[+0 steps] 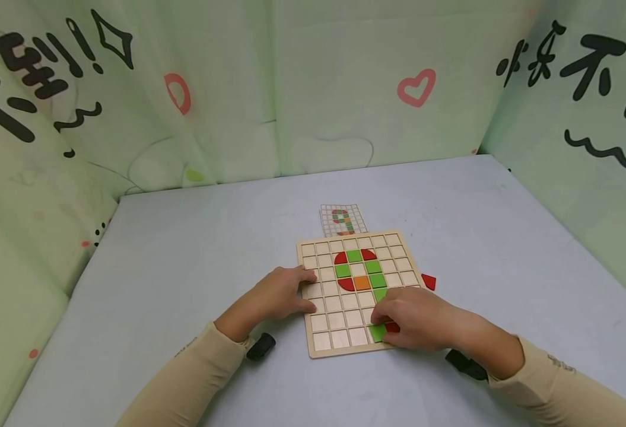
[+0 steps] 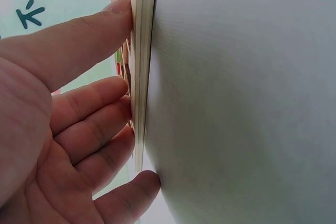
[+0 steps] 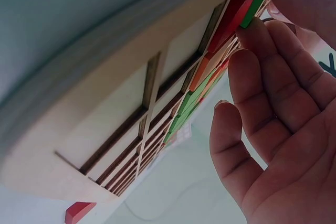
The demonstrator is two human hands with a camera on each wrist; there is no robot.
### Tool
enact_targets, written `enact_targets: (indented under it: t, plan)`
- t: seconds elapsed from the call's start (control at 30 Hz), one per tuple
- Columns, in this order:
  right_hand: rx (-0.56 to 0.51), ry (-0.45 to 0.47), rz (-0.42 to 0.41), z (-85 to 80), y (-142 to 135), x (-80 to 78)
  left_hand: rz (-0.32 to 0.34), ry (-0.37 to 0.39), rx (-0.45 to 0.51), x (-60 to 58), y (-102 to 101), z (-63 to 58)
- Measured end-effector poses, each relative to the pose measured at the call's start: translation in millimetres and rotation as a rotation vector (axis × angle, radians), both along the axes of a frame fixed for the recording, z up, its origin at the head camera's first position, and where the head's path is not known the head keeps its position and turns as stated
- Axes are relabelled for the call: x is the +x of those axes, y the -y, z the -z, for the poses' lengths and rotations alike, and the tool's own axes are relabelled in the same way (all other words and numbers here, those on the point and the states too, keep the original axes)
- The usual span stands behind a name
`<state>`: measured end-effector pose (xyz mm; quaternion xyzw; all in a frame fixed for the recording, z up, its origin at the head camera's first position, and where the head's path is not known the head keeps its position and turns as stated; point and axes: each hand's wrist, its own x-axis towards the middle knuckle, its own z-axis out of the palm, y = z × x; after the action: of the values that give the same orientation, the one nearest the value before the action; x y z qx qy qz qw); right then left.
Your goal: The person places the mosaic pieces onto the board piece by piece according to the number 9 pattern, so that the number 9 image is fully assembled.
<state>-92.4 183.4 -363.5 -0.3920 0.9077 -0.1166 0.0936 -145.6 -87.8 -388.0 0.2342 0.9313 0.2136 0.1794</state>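
A wooden grid board [image 1: 320, 351] lies on the table with red, green and orange tiles set in a shape like a 9. At its bottom row, my right hand [image 1: 416, 318] pinches a green square tile [image 1: 378, 333] between thumb and finger. In the right wrist view this green tile [image 3: 254, 6] stands tilted beside a red tile [image 3: 233, 11]. My left hand [image 1: 283, 293] rests at the board's left edge, its thumb and fingertips touching the rim. In the left wrist view the left hand's fingers [image 2: 92, 135] are loosely extended. My right hand hides part of the lower right cells.
Behind the board lies a small pattern card [image 1: 339, 218] showing a coloured grid, its lower end partly covered. A loose red piece [image 1: 429, 281] sits just right of the board. Printed curtains [image 1: 345, 89] enclose the white table [image 1: 211, 237] at the back and sides.
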Motion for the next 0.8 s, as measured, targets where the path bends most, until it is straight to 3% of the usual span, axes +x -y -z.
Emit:
enact_targets:
  t: [0.8]
  plan:
    - [-0.011, -0.015, 0.000, 4.7, 3.0, 1.5, -0.008, 0.011, 0.001, -0.8, -0.2, 0.6]
